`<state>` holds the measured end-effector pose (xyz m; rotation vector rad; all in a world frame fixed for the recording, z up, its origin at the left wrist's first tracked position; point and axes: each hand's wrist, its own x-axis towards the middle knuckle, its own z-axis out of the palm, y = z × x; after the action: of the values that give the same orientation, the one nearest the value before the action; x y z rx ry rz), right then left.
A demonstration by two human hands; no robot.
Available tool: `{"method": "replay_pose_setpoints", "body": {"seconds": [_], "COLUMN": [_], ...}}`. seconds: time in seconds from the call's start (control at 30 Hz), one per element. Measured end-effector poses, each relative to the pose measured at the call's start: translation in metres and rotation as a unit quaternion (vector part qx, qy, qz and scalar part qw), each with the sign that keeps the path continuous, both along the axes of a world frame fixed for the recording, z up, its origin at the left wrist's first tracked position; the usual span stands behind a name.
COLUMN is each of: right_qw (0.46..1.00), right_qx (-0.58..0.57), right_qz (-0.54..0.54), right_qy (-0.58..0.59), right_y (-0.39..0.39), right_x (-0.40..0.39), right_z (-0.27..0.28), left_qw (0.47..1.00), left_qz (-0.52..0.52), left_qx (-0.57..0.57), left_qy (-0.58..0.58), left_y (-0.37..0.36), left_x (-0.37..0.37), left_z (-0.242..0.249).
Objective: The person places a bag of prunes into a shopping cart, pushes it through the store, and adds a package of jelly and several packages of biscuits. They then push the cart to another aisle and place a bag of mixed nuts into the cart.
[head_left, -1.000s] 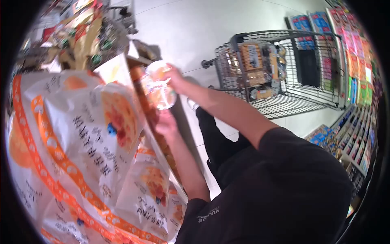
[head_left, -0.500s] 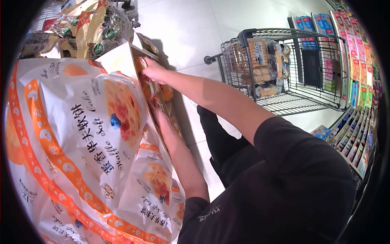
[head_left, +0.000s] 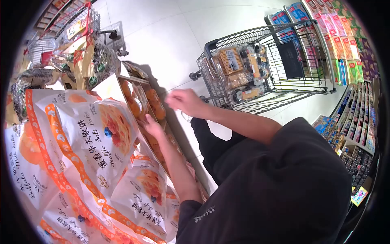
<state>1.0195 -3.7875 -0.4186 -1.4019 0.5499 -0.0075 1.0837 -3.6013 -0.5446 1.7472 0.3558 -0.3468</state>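
Note:
My left hand (head_left: 152,127) reaches into the shelf bin (head_left: 116,84) and touches the packaged round cakes (head_left: 137,106); its fingers look stretched out, partly hidden among the packs. Golden-brown cakes under clear wrap (head_left: 155,103) lie in the neighbouring row. My right hand (head_left: 187,102) hangs in the air to the right of the bin, above the floor. Its fingers look loosely curled but are blurred, and I see no item in it. Large white and orange waffle soft cake bags (head_left: 91,142) stand beside my left forearm.
A black wire shopping cart (head_left: 260,69) holds several packs of baked goods (head_left: 232,61). Another cart with red trim (head_left: 87,20) stands at the far left. Shelves of colourful packets (head_left: 339,40) line the right side. Pale tiled floor (head_left: 158,36) runs between.
My right hand has left the packs and moved back toward the cart side. My left hand stays at the bin. The view has shifted, showing more of the bin and the far cart.

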Motion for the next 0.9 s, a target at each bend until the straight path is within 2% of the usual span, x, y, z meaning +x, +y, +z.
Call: {"method": "replay_pose_setpoints", "body": {"seconds": [0.07, 0.1, 0.2, 0.3, 0.33, 0.37, 0.4, 0.47, 0.5, 0.53, 0.57, 0.6, 0.63, 0.67, 0.7, 0.73, 0.77, 0.8, 0.83, 0.9], "right_qw": [0.965, 0.957, 0.926, 0.922, 0.906, 0.872, 0.857, 0.768, 0.682, 0.69, 0.559, 0.563, 0.529, 0.502, 0.407, 0.405, 0.491, 0.588, 0.582, 0.572], "right_qx": [-0.252, -0.283, -0.376, -0.364, -0.393, -0.471, -0.498, -0.625, -0.72, -0.703, -0.802, -0.785, -0.771, -0.734, -0.778, -0.697, -0.605, -0.554, -0.613, -0.615], "right_qz": [0.071, 0.063, -0.006, -0.064, -0.071, -0.078, -0.086, -0.082, -0.107, -0.136, -0.174, -0.233, -0.283, -0.26, -0.258, -0.268, -0.249, -0.21, -0.199, -0.225], "right_qy": [-0.023, -0.035, -0.044, 0.117, 0.14, 0.107, 0.099, 0.111, 0.072, 0.106, 0.116, 0.111, 0.215, 0.376, 0.403, 0.527, 0.575, 0.551, 0.496, 0.494], "right_y": [-0.031, -0.047, -0.104, -0.166, -0.189, -0.212, -0.238, -0.296, -0.332, -0.357, -0.395, -0.436, -0.467, -0.465, -0.514, -0.501, -0.509, -0.576, -0.561, -0.564], "right_x": [-0.059, -0.088, -0.162, -0.24, -0.27, -0.298, -0.33, -0.386, -0.414, -0.439, -0.481, -0.523, -0.563, -0.573, -0.635, -0.626, -0.641, -0.727, -0.721, -0.704], "right_z": [0.023, 0.027, 0.033, 0.036, 0.028, 0.027, 0.027, 0.049, 0.064, 0.094, 0.1, 0.106, 0.112, 0.152, 0.12, 0.139, 0.143, 0.074, 0.082, 0.094], "left_qw": [0.998, 0.991, 0.978, 0.935, 0.911, 0.882, 0.883, 0.889, 0.894, 0.906, 0.908, 0.904, 0.901, 0.901, 0.899, 0.897, 0.895, 0.898, 0.899, 0.904], "left_qz": [-0.036, -0.066, -0.194, -0.343, -0.382, -0.417, -0.412, -0.397, -0.386, -0.361, -0.346, -0.355, -0.362, -0.348, -0.352, -0.343, -0.336, -0.321, -0.322, -0.313], "left_qx": [0.036, 0.072, 0.024, 0.041, 0.074, 0.11, 0.126, 0.166, 0.194, 0.191, 0.202, 0.205, 0.209, 0.212, 0.217, 0.227, 0.235, 0.237, 0.244, 0.252], "left_qy": [-0.047, -0.089, -0.068, -0.087, -0.14, -0.19, -0.187, -0.158, -0.122, -0.114, -0.124, -0.122, -0.118, -0.146, -0.146, -0.162, -0.176, -0.183, -0.167, -0.15], "left_y": [-0.018, -0.029, -0.089, -0.14, -0.154, -0.168, -0.177, -0.176, -0.174, -0.173, -0.174, -0.174, -0.171, -0.172, -0.174, -0.173, -0.172, -0.174, -0.174, -0.173], "left_x": [-0.027, -0.043, -0.103, -0.17, -0.189, -0.207, -0.224, -0.252, -0.262, -0.266, -0.268, -0.267, -0.268, -0.271, -0.273, -0.276, -0.28, -0.284, -0.289, -0.304], "left_z": [0.007, 0.013, 0.077, 0.11, 0.117, 0.124, 0.123, 0.095, 0.081, 0.074, 0.069, 0.068, 0.071, 0.074, 0.083, 0.079, 0.072, 0.074, 0.076, 0.083]}}
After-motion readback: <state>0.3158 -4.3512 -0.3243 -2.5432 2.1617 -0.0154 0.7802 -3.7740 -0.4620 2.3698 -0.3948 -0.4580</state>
